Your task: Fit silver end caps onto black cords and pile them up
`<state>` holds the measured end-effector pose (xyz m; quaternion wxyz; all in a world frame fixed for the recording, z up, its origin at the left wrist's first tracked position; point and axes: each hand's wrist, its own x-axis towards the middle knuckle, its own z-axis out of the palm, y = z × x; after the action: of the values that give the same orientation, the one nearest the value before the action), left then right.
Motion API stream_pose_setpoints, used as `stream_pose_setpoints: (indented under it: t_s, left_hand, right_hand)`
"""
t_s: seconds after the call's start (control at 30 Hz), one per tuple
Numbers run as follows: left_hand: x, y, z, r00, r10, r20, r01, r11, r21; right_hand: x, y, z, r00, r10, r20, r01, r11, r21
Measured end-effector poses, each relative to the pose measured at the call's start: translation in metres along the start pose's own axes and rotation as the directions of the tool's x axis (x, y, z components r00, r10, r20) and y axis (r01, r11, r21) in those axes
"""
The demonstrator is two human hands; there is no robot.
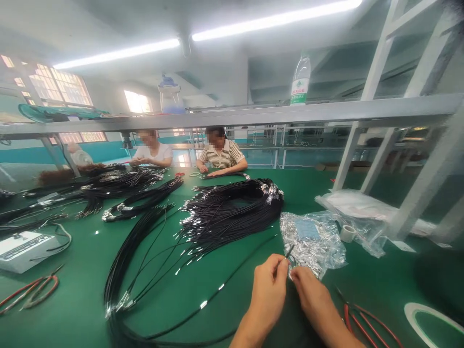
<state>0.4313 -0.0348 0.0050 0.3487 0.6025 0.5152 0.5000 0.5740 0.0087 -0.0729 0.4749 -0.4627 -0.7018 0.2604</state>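
Observation:
My left hand (268,286) is closed in a pinch on the end of a thin black cable (217,289) that curves left across the green table. My right hand (308,290) is closed right beside it, fingertips pinching a small silver piece at the cable's tip (290,251). Just beyond both hands lies a clear plastic bag of small silver metal parts (313,239). A big bundle of black cables with silver ends (232,210) lies further back.
Red-handled scissors (366,321) lie right of my right hand, another pair (31,292) at far left by a white box (23,249). A tape roll (433,321) and a small one (348,233) sit right. Two people work across the table beneath a shelf (253,116).

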Motion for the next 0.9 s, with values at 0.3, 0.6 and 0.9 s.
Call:
stream_pose_setpoints:
  t_s: [0.3, 0.6, 0.9]
  left_hand:
    - [-0.011, 0.000, 0.012, 0.991, 0.023, 0.130, -0.044, 0.985, 0.165]
    - [-0.011, -0.004, 0.016, 0.985, 0.009, 0.174, -0.052, 0.968, 0.244]
    - [-0.013, -0.005, 0.015, 0.987, 0.011, 0.160, -0.054, 0.961, 0.270]
  right_hand:
    - [0.012, -0.028, -0.056, 0.902, 0.392, -0.182, -0.218, 0.777, 0.590]
    - [0.009, -0.045, -0.051, 0.885, 0.440, -0.149, -0.231, 0.694, 0.682]
    - [0.006, -0.050, -0.045, 0.902, 0.423, -0.084, -0.299, 0.754, 0.584]
